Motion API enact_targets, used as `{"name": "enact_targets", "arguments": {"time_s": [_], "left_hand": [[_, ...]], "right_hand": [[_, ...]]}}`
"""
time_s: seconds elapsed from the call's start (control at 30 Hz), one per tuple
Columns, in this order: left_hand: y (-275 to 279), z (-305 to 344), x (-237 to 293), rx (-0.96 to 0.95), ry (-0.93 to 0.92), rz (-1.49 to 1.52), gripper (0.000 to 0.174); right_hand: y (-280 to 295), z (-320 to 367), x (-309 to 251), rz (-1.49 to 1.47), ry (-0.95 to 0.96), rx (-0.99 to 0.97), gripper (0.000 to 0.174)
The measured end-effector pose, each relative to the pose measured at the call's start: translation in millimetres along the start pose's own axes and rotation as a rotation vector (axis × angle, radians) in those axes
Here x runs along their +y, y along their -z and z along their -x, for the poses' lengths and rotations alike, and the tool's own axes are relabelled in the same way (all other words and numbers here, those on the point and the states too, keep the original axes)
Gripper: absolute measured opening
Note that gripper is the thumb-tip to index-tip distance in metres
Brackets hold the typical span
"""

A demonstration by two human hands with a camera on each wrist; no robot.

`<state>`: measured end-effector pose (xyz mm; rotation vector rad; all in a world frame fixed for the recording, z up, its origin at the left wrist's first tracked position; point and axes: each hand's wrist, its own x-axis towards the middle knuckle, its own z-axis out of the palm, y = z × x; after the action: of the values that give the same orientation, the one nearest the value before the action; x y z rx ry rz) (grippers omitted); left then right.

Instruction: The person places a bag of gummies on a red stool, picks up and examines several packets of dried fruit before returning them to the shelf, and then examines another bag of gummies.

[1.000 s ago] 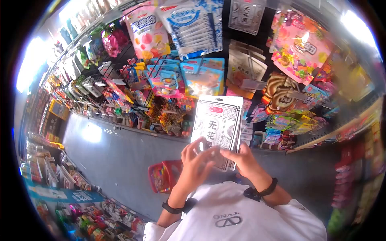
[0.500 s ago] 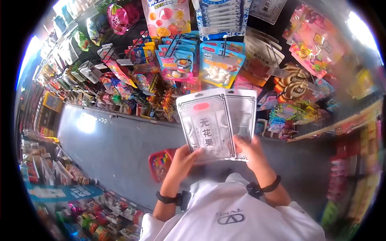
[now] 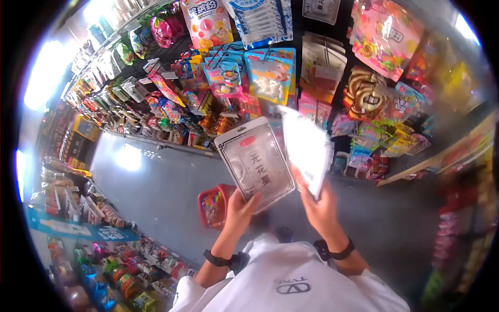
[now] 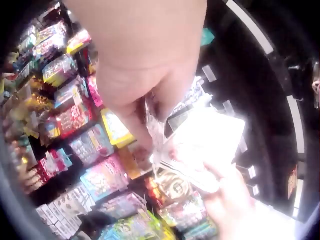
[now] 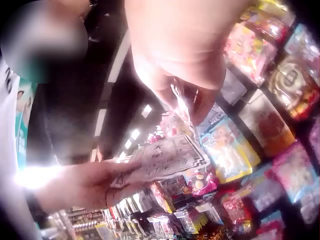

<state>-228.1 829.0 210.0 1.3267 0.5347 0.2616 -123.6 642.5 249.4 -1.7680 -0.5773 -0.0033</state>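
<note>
In the head view my left hand point(image 3: 240, 212) grips the lower edge of a silver-white pouch of dried figs point(image 3: 254, 162), its printed front facing up and thumb on top. My right hand point(image 3: 319, 209) pinches a second pouch point(image 3: 310, 150) at its lower end; that one is tilted and washed out by glare. The two pouches fan apart, close together at their lower inner edges. From the left wrist, the right hand's pouch point(image 4: 207, 137) shows as a bright white sheet. The right wrist view has the left hand's fig pouch point(image 5: 165, 159) seen at a slant.
Ahead hang racks of snack bags, among them a blue marshmallow-like pouch point(image 3: 269, 77) and a pink candy bag point(image 3: 387, 39). A red basket point(image 3: 224, 195) with colourful contents stands on the grey floor point(image 3: 161, 190). More packed shelves point(image 3: 117, 270) line the lower left.
The pouches were stacked together under both hands' fingers, then spread side by side. Now each hand holds one apart, the right one turned into the light.
</note>
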Motion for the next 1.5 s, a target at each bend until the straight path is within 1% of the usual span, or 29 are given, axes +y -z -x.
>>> {"name": "enact_targets", "arguments": {"time_s": [0.03, 0.07, 0.1, 0.17, 0.2, 0.3, 0.33, 0.43, 0.47, 0.53, 0.6, 0.63, 0.67, 0.7, 0.77, 0.8, 0.9, 1.0, 1.1, 1.13, 1.2, 1.27, 1.33, 1.47, 1.5], "left_hand": [[-10, 11, 2, -0.007, -0.01, 0.051, 0.035], [-13, 18, 1, -0.046, -0.003, 0.049, 0.041], [-23, 27, -3, -0.036, 0.0, 0.13, 0.041], [-22, 38, -6, -0.124, 0.074, 0.154, 0.052], [-19, 42, -4, -0.161, 0.106, 0.168, 0.058], [-11, 64, 12, -0.268, 0.067, 0.351, 0.067], [-5, 72, 14, -0.311, 0.06, 0.36, 0.07], [-1, 96, 18, -0.115, -0.004, 0.161, 0.069], [5, 99, 11, -0.025, -0.081, 0.161, 0.058], [22, 109, 5, 0.098, -0.11, 0.183, 0.048], [35, 122, 10, 0.216, -0.128, 0.238, 0.037], [46, 129, 7, 0.207, -0.144, 0.207, 0.038], [60, 135, 4, 0.198, -0.161, 0.175, 0.04], [74, 141, 2, 0.189, -0.181, 0.143, 0.041], [94, 157, 7, 0.216, -0.182, 0.173, 0.041], [105, 164, 8, 0.226, -0.181, 0.187, 0.041], [151, 183, 9, 0.269, -0.146, 0.172, 0.036], [206, 208, 9, 0.308, -0.087, 0.17, 0.039], [259, 224, 1, 0.38, -0.21, 0.277, 0.043], [277, 229, -3, 0.397, -0.215, 0.283, 0.044], [312, 241, -11, 0.431, -0.22, 0.3, 0.046], [339, 249, -15, 0.424, -0.228, 0.287, 0.044], [369, 254, -26, 0.419, -0.241, 0.27, 0.044], [405, 258, -33, 0.443, -0.255, 0.258, 0.043], [412, 257, -33, 0.435, -0.257, 0.256, 0.043]], "right_hand": [[-5, 11, 12, 0.004, 0.043, -0.005, 0.038], [-6, 23, 15, 0.053, 0.052, -0.062, 0.045], [-5, 33, 13, 0.101, 0.062, -0.119, 0.052], [-4, 41, 9, 0.139, 0.243, -0.238, 0.068], [-4, 47, 5, 0.144, 0.262, -0.256, 0.069], [-13, 59, -2, 0.136, 0.353, -0.292, 0.07], [-17, 62, -4, 0.134, 0.39, -0.301, 0.069], [-24, 71, -20, 0.181, 0.48, -0.362, 0.059], [-30, 74, -20, 0.128, 0.477, -0.366, 0.056], [-41, 79, -16, 0.027, 0.466, -0.375, 0.052], [-50, 80, -21, -0.001, 0.313, -0.25, 0.049], [-55, 83, -24, -0.011, 0.236, -0.19, 0.048], [-66, 86, -22, -0.037, 0.208, -0.102, 0.046], [-79, 90, -22, -0.154, 0.133, -0.123, 0.045], [-105, 102, -25, -0.38, -0.025, -0.164, 0.043], [-122, 109, -32, -0.608, -0.077, -0.203, 0.036], [-142, 122, -52, -0.337, -0.338, -0.569, 0.03], [-186, 146, -62, -0.349, -0.262, -0.452, 0.026], [-219, 156, -72, -0.381, -0.249, -0.374, 0.026], [-228, 159, -79, -0.399, -0.258, -0.347, 0.025], [-245, 163, -96, -0.387, -0.209, -0.302, 0.024], [-261, 165, -108, -0.391, -0.169, -0.284, 0.024], [-277, 167, -113, -0.359, -0.176, -0.267, 0.025], [-313, 171, -136, -0.362, -0.147, -0.239, 0.024], [-321, 171, -139, -0.336, -0.109, -0.224, 0.025]]}}
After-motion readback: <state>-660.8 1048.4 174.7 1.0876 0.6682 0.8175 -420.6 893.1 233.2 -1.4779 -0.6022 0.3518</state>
